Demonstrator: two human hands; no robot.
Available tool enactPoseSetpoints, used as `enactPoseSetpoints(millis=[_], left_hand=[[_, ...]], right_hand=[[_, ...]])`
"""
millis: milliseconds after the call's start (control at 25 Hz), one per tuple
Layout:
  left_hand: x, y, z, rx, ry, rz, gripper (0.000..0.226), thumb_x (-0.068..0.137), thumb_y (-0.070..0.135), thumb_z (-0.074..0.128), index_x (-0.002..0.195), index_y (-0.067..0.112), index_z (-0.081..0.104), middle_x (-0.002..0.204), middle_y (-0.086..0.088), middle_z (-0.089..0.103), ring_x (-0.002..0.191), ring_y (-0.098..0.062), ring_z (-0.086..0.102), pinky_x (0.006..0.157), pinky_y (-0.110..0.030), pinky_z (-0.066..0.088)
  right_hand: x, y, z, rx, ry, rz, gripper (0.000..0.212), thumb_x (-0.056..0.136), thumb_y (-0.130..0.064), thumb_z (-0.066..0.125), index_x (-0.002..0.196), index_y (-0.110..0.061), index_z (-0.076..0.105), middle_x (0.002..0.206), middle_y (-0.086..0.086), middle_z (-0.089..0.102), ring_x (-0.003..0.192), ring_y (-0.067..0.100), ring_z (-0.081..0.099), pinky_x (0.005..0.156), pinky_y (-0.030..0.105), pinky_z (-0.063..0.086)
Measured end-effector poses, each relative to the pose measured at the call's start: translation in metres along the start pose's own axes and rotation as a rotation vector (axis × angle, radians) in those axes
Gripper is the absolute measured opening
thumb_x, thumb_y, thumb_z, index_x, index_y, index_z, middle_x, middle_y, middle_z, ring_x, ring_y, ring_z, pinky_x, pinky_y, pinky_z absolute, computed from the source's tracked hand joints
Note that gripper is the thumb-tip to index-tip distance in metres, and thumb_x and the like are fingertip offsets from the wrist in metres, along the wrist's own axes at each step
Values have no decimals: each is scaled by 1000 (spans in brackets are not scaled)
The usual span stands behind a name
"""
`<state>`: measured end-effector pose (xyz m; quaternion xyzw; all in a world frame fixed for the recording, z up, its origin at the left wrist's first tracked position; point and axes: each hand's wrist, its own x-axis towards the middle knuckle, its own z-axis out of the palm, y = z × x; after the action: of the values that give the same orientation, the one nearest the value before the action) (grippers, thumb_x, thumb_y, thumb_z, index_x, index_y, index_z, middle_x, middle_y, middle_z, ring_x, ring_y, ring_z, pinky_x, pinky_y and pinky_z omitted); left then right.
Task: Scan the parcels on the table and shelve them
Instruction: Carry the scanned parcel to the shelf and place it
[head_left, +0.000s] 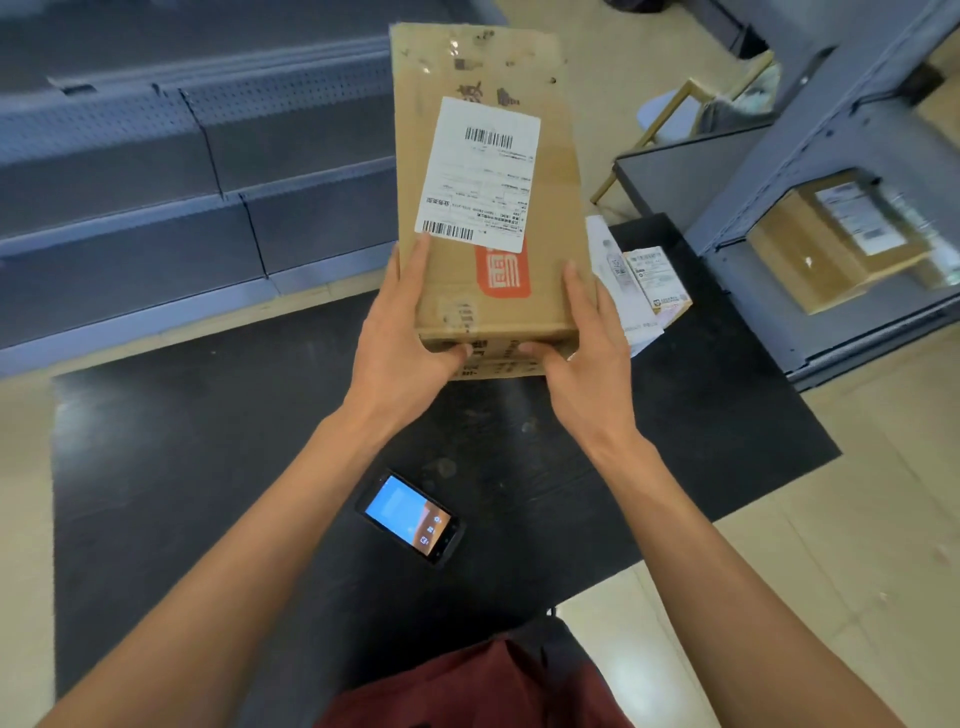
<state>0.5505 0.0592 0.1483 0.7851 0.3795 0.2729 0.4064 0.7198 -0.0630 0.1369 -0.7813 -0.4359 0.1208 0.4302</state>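
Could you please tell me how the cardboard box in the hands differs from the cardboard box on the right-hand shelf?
The held box is long and narrow, gripped by the left hand and right hand; the shelved box looks squatter and rests untouched. Both are brown cardboard with white labels.

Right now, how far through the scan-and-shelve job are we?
Done, apparently: one cardboard box already sits on the right-hand shelf. In hand: the left hand and right hand hold a long labelled box above the table; the scanner lies screen-up, so whether it was scanned is unclear. Left: two small parcels on the table's far right.
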Motion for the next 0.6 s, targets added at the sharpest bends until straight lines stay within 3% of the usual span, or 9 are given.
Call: enactPoseSetpoints(millis=[120,240,360,480,600], left_hand=[[3,35,6,9,-40,84,116,76,14,84,162,34,10,166,2,21,144,-17,36,110,-45,46],[-3,68,29,11,-107,151,116,76,12,84,162,34,10,166,4,20,144,-19,37,108,-49,47],[-18,94,61,13,-151,198,118,75,13,84,161,41,9,166,6,23,142,-18,38,108,-48,47],[-45,124,104,-26,-225,244,118,76,13,84,159,48,7,162,9,26,140,-13,39,103,-36,48],[-81,154,150,-45,-310,275,118,77,14,84,158,50,5,161,11,27,141,-10,37,102,-35,50]], right_hand=[[-10,-8,-33,-1,96,-5,90,88,-10,74,159,-32,24,158,3,30,145,19,30,115,43,41],[-29,0,-71,-29,181,18,91,88,-8,75,159,-30,24,159,5,29,145,22,32,113,48,42],[-58,18,-109,-83,250,35,94,86,-8,77,160,-27,23,159,5,29,145,21,33,114,48,41],[-98,45,-152,-120,325,85,97,85,-8,79,161,-25,21,160,5,28,146,21,31,115,49,40],[-148,74,-191,-150,391,135,101,83,-6,80,161,-25,19,159,2,28,144,17,32,116,41,39]])
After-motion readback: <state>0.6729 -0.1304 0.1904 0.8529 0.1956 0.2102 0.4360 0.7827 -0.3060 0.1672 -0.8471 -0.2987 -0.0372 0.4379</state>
